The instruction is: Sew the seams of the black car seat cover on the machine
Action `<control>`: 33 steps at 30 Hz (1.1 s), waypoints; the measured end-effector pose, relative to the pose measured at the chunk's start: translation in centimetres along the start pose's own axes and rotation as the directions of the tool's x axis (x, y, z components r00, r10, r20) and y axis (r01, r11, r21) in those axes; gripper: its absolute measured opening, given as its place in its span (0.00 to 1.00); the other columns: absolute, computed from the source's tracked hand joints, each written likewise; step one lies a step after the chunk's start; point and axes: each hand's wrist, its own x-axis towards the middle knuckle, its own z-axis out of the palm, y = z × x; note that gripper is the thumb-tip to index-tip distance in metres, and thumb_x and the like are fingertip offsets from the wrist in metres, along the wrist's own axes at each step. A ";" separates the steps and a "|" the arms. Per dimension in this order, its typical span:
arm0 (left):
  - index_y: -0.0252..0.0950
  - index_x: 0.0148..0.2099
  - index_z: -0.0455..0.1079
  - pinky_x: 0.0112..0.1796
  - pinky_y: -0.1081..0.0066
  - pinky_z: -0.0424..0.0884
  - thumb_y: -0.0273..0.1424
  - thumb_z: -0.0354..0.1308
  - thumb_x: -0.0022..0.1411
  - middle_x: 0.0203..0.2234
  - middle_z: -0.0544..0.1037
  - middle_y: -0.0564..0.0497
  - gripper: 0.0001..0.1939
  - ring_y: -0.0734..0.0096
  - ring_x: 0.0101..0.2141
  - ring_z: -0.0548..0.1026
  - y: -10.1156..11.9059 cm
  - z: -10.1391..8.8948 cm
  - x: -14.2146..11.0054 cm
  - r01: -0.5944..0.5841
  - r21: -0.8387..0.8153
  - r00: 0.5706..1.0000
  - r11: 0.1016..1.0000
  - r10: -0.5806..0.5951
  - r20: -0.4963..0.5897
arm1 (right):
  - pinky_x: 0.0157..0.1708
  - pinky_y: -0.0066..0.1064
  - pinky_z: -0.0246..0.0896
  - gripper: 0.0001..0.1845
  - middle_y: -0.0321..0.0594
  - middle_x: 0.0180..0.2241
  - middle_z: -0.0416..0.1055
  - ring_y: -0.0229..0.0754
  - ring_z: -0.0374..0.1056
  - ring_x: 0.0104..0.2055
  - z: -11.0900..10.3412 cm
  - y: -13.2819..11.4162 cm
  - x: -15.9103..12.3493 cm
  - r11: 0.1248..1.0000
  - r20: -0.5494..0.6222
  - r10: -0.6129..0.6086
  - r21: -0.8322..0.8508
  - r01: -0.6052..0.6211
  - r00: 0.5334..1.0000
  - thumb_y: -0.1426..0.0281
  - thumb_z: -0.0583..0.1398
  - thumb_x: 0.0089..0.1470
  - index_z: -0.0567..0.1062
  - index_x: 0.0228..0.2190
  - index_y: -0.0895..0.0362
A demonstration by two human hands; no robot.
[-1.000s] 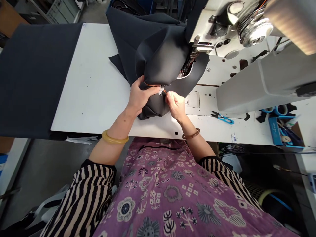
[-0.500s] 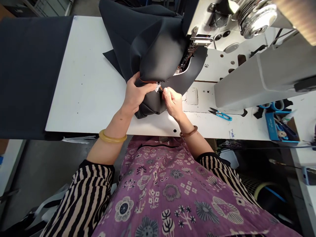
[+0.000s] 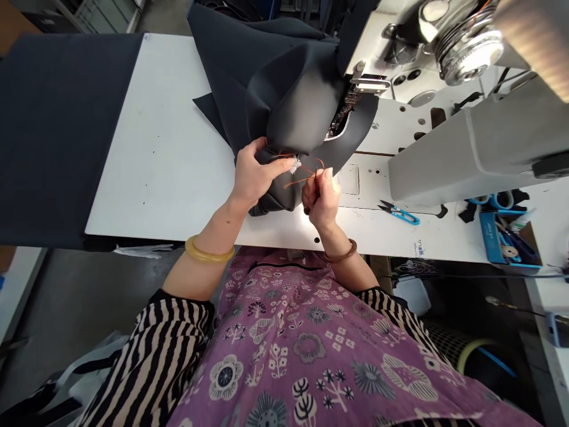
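Observation:
My left hand [image 3: 255, 177] grips the folded dark grey fabric [image 3: 297, 107], its thumb pressed beside a small white tag-like piece [image 3: 294, 164] at the edge. Just right of it, my right hand [image 3: 323, 193] is closed in a pinch on orange thread [image 3: 305, 178]. Loose ends of the thread stick out on both sides of the fingers. A dark strip shows between those fingers; what it is I cannot make out. The fabric bunches up and runs under the presser foot area of the sewing machine [image 3: 344, 115].
Blue-handled thread snips [image 3: 400, 212] lie on the white table [image 3: 128, 178] to the right. Beyond them stands a blue box [image 3: 507, 240] holding tools, with blue-handled scissors [image 3: 493, 200] behind. More dark fabric [image 3: 57, 130] covers the left side. The machine arm [image 3: 466, 142] fills the right.
My right hand has moved right, away from the white piece, and the orange thread now shows drawn out. My left hand keeps its hold; the whole view has shifted slightly.

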 end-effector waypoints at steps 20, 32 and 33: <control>0.37 0.30 0.65 0.29 0.75 0.63 0.33 0.64 0.44 0.24 0.68 0.56 0.11 0.76 0.28 0.66 -0.2 -0.3 -0.5 -0.112 -0.004 0.988 0.994 0.111 0.104 | 0.15 0.25 0.42 0.29 0.25 0.15 0.48 0.28 0.44 0.16 1.0 0.5 1.3 0.996 -0.281 0.062 0.082 -0.040 0.958 0.43 0.59 0.49 0.58 0.21 0.54; 0.40 0.48 0.71 0.50 0.61 0.70 0.32 0.61 0.59 0.49 0.76 0.45 0.14 0.61 0.47 0.74 1.8 -0.4 0.7 -0.537 0.679 0.762 0.500 0.634 0.136 | 0.12 0.23 0.34 0.28 0.22 0.13 0.44 0.26 0.39 0.13 2.2 0.5 1.9 0.905 -0.211 0.319 0.356 -0.231 0.924 0.46 0.61 0.49 0.56 0.22 0.54; 0.42 0.48 0.72 0.55 0.57 0.67 0.31 0.57 0.63 0.52 0.76 0.46 0.11 0.60 0.52 0.72 2.4 -0.2 1.0 -0.607 0.702 0.716 0.371 0.639 0.281 | 0.12 0.23 0.34 0.28 0.22 0.14 0.45 0.26 0.39 0.14 2.3 0.6 2.0 0.907 -0.212 0.314 0.356 -0.226 0.925 0.47 0.61 0.49 0.56 0.22 0.54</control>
